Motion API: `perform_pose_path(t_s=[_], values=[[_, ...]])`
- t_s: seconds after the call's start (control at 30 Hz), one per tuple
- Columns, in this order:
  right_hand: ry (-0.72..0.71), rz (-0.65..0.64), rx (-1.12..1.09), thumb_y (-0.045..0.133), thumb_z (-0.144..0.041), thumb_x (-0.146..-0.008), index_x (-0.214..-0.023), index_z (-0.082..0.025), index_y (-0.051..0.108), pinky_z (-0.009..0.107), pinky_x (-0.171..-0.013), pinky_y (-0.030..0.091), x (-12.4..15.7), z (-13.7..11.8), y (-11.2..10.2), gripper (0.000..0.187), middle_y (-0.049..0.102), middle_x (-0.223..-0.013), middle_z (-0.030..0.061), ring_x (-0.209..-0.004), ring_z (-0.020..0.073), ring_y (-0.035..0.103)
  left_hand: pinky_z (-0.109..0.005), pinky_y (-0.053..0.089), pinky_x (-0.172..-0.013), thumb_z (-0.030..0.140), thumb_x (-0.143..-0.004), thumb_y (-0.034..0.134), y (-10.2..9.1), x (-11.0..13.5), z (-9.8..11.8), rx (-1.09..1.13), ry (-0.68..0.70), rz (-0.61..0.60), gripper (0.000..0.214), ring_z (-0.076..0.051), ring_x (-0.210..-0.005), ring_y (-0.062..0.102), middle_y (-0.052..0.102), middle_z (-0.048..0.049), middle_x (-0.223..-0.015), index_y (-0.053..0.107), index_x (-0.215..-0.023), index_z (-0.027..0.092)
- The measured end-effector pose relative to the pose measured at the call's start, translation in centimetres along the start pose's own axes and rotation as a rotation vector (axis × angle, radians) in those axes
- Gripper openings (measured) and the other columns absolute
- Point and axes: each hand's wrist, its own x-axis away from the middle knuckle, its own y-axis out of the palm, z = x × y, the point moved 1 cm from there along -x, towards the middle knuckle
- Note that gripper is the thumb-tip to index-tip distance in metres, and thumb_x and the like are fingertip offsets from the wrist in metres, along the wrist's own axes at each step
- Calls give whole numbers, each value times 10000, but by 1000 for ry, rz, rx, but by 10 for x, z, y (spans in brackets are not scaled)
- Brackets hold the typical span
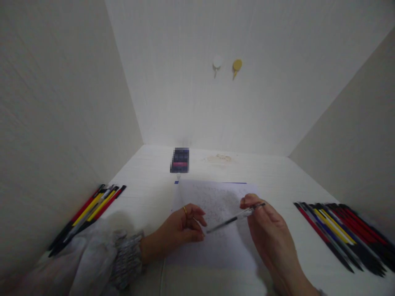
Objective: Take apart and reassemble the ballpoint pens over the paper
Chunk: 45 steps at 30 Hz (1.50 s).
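My right hand [271, 234] grips a slim pen [226, 222] with a clear and dark barrel between thumb and fingers. The pen slants down to the left above a sheet of paper [212, 255], which bears faint marks that I cannot read. Close to the pen's lower left end is my left hand [185, 226], its fingers slightly curled and apart, with nothing visible in it. A ring sits on one of its fingers.
Several red, yellow and grey pens [92, 209] lie at the left wall. At the right lies a longer row of similar pens [336, 230]. A blurred dark phone-like object [180, 160] stands behind the paper. Two hooks [237, 65] are on the back wall.
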Motion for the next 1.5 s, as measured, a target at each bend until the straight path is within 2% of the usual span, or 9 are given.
perform_pose_path(t_s=[0.07, 0.13, 0.2, 0.3, 0.43, 0.57, 0.83, 1.37, 1.5], values=[[-4, 77, -140, 567, -278, -696, -710, -186, 566, 281, -724, 421, -7, -6, -6, 93, 559, -834, 22, -829, 143, 522, -217, 426, -592, 155, -621, 650, -1, -1, -3, -55, -9, 21, 338, -80, -634, 546, 561, -14, -822, 466, -904, 163], [51, 115, -292, 552, -264, -704, -716, -191, 545, 233, -589, 448, -12, -12, -16, 75, 536, -736, -1, -676, 102, 531, -228, 422, -613, 177, -653, 618, 0, 0, -4, -99, -15, 28, 242, -81, -637, 536, 560, -10, -785, 484, -854, 151], [88, 126, -415, 528, -277, -711, -706, -184, 527, 153, -377, 366, -16, -16, -28, 93, 461, -589, -42, -436, 42, 427, -238, 420, -620, 198, -673, 594, 1, 2, -4, -152, -38, 4, 180, -93, -646, 535, 560, -7, -753, 499, -816, 145], [91, 157, -502, 489, -309, -709, -651, -173, 503, 143, -260, 240, -17, -19, -43, 148, 351, -483, -76, -312, 26, 271, -237, 418, -611, 227, -692, 571, 2, 4, -4, -232, -58, -16, 155, -100, -638, 537, 558, -2, -723, 507, -807, 146], [85, 194, -518, 472, -207, -670, -640, -172, 496, 147, -253, 237, -15, -21, -50, 52, 318, -459, -85, -298, 29, 257, -229, 420, -606, 243, -724, 528, 2, 5, -5, -269, -43, -12, 125, -101, -634, 541, 548, 1, -710, 505, -804, 151], [52, 199, -494, 470, -237, -668, -658, -172, 509, 141, -259, 251, -16, -21, -50, 77, 324, -468, -82, -300, 24, 269, -227, 421, -604, 231, -740, 501, 2, 6, -2, -329, -27, -27, 98, -106, -635, 540, 545, 3, -689, 507, -801, 154], [32, 232, -474, 459, -255, -675, -640, -177, 497, 152, -263, 238, -14, -25, -47, 93, 315, -463, -80, -299, 26, 257, -226, 406, -620, 184, -743, 472, 9, 14, 15, -762, 126, -120, 132, -125, -694, 509, 559, -33, -790, 555, -843, 158], [9, 225, -483, 448, -323, -699, -612, -174, 469, 154, -279, 232, -15, -25, -49, 173, 333, -495, -70, -326, 23, 273, -217, 407, -627, 147, -744, 464, 8, 13, 15, -815, 188, -177, 113, -116, -687, 501, 551, -31, -794, 546, -821, 161], [-46, 329, -469, 508, -241, -685, -533, -166, 405, 136, -303, 258, -17, -26, -49, 199, 405, -551, -55, -352, 5, 281, -222, 416, -645, 148, -758, 449, 10, 12, 17, -807, 236, -208, 129, -119, -702, 513, 558, -42, -804, 566, -810, 162]])
